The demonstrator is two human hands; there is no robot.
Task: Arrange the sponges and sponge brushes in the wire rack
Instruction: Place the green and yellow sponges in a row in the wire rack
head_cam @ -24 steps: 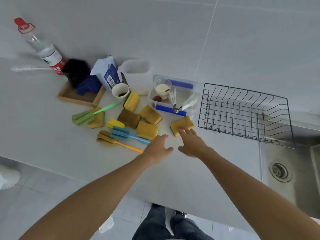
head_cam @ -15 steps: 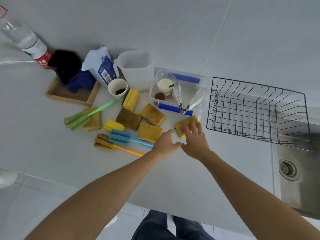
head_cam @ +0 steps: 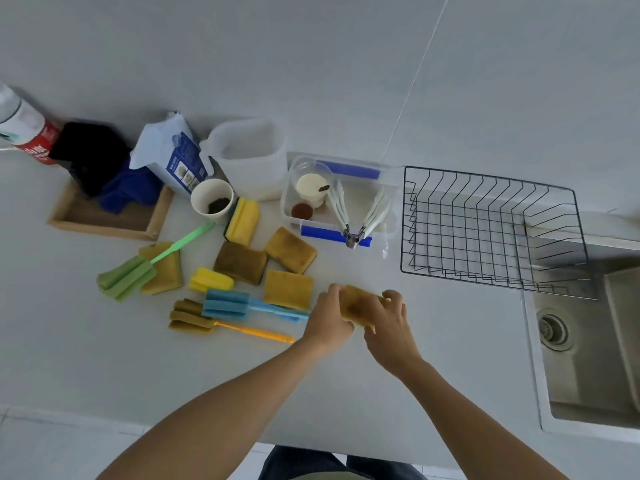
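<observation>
Both hands hold one yellow-brown sponge (head_cam: 356, 303) just above the counter: my left hand (head_cam: 329, 318) grips its left end and my right hand (head_cam: 391, 327) curls over its right side. The black wire rack (head_cam: 491, 230) stands empty to the upper right, beside the sink. Left of my hands lie several more sponges, among them a square one (head_cam: 288, 289), a dark one (head_cam: 240, 262) and a yellow one (head_cam: 244, 220). The blue sponge brush (head_cam: 227, 304), the orange-handled brush (head_cam: 194, 320) and the green brush (head_cam: 128, 276) lie further left.
A clear plastic box (head_cam: 341, 209) with tongs and a cup sits left of the rack. Behind the sponges stand a paper cup (head_cam: 212, 199), a white jug (head_cam: 249, 157), a carton (head_cam: 169, 154) and a wooden tray (head_cam: 104, 216) with cloths. The steel sink (head_cam: 588, 344) is at the right.
My right hand has drawn the sponge from beside the plastic box toward me, and my left hand has closed on its other end. Both hands now hold it.
</observation>
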